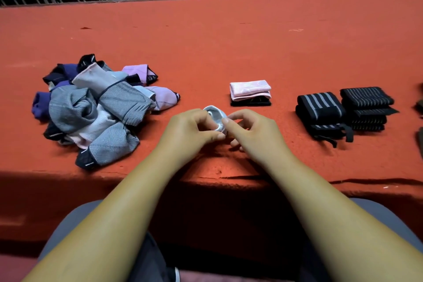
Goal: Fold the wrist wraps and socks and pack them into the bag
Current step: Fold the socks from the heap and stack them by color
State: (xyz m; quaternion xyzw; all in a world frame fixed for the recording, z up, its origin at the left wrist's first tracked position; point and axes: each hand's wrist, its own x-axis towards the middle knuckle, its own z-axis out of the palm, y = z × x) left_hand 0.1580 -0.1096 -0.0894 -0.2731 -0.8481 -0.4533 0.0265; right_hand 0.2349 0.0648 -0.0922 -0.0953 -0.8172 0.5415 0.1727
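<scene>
Both hands, left hand point(190, 127) and right hand point(254, 131), meet mid-table, curled fingers pinching a rolled grey sock point(216, 119).

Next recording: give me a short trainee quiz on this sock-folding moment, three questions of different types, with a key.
1. True or false: the left hand and the right hand both grip the small light grey sock.
2. What lies to the right of the folded pale pink sock? A) a zipped bag B) stacks of folded black grey-striped wrist wraps C) a shoe box
3. Fill in: the folded pale pink sock rests on a folded piece coloured ___.
Key: 1 true; 2 B; 3 black.
</scene>
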